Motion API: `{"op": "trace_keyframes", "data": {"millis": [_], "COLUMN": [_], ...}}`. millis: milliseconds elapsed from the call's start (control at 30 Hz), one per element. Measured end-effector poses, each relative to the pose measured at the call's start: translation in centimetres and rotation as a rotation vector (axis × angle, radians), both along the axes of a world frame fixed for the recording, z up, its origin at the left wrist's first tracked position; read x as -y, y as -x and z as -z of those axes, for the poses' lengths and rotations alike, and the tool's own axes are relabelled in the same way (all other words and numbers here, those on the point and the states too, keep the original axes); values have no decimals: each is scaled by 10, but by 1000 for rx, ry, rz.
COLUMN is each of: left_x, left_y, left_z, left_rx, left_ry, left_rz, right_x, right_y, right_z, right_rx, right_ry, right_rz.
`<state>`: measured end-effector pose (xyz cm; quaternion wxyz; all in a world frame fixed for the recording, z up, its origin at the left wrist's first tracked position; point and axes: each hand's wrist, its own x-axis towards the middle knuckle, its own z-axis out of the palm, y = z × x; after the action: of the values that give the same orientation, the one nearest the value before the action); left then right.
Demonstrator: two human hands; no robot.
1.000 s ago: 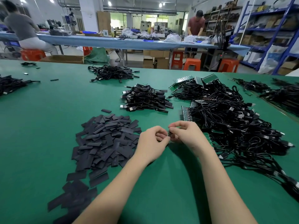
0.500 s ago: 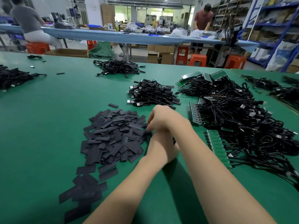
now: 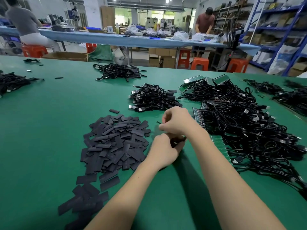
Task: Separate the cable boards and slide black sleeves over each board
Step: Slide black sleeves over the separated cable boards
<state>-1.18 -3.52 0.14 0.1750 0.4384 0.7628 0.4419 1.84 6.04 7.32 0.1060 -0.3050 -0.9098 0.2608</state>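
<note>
Flat black sleeves (image 3: 114, 143) are heaped at nine o'clock; tangled black cables on green boards (image 3: 245, 130) are piled at three o'clock.

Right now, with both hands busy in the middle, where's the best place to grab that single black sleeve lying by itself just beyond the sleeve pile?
Take the lone sleeve across its two long edges near the middle, coming down from above. It lies flat on the green table, apart from the sleeve pile, so nothing crowds it; being thin, it probably needs fingers to pinch or slide it.
</note>
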Motion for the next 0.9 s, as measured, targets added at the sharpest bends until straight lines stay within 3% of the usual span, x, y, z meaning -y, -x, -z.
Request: {"op": "trace_keyframes", "data": {"millis": [167, 433, 633, 900], "left_x": [-2, 0, 5, 9], "left_y": [2, 7, 15, 16], "left_z": [6, 0, -11, -14], "left_rx": [139, 405, 601, 621], "left_ry": [-87, -128, -148, -148], "left_rz": [-9, 41, 75, 72], "right_x": [-25, -38, -33, -28], "right_y": [-51, -88, -89, -86], "right_z": [20, 46, 46, 46], "right_rx": [-410, -860, -887, -878], "right_ry": [149, 910, 1001, 1012], "right_rz": [215, 198, 115, 71]}}
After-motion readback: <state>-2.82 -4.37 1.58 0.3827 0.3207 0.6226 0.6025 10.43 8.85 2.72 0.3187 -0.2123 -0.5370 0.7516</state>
